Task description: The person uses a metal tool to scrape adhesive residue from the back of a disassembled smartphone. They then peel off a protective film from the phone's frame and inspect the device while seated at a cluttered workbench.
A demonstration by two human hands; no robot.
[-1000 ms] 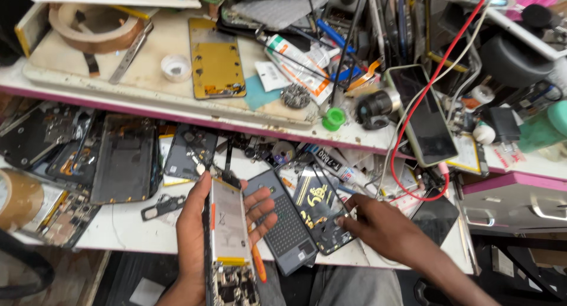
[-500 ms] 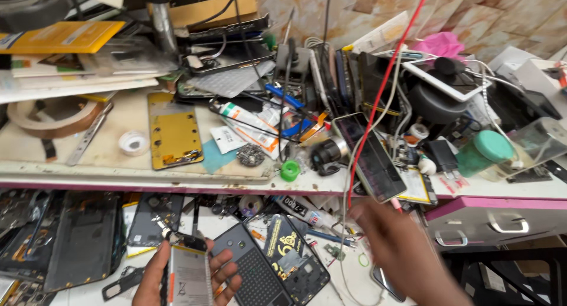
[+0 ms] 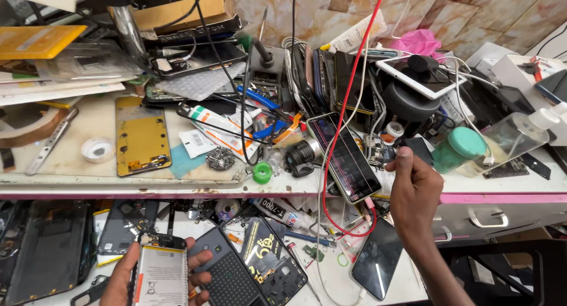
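Clutter covers the two-level counter [image 3: 71,176], and both hands work at its front edge. Low in the view, the left hand [image 3: 127,276] is wrapped around an opened phone [image 3: 160,273] with its back cover off, so the pale battery faces up; the thumb lies along the phone's left side and the fingers [image 3: 199,264] curl over its right edge. Just right of those fingers lies a dark phone back panel [image 3: 227,276], and touching that on its far side a black phone case with gold print [image 3: 271,261].

Further right and higher, the right hand [image 3: 413,188] is raised over the edge of the upper shelf with its fingers curled loosely inward; whether it pinches anything cannot be told. Just left of this hand a phone with a lit, striped screen [image 3: 345,158] lies tilted on the shelf, with a red cable [image 3: 339,126] running across it. Below the hand, on the lower level, a dark phone [image 3: 378,259] lies face up. Just right of the thumb stands a green-capped jar [image 3: 463,149], and beyond that a clear spray bottle [image 3: 520,134] lies on its side. Far to the left of the right hand, a gold phone back plate [image 3: 140,137] lies flat on the shelf.
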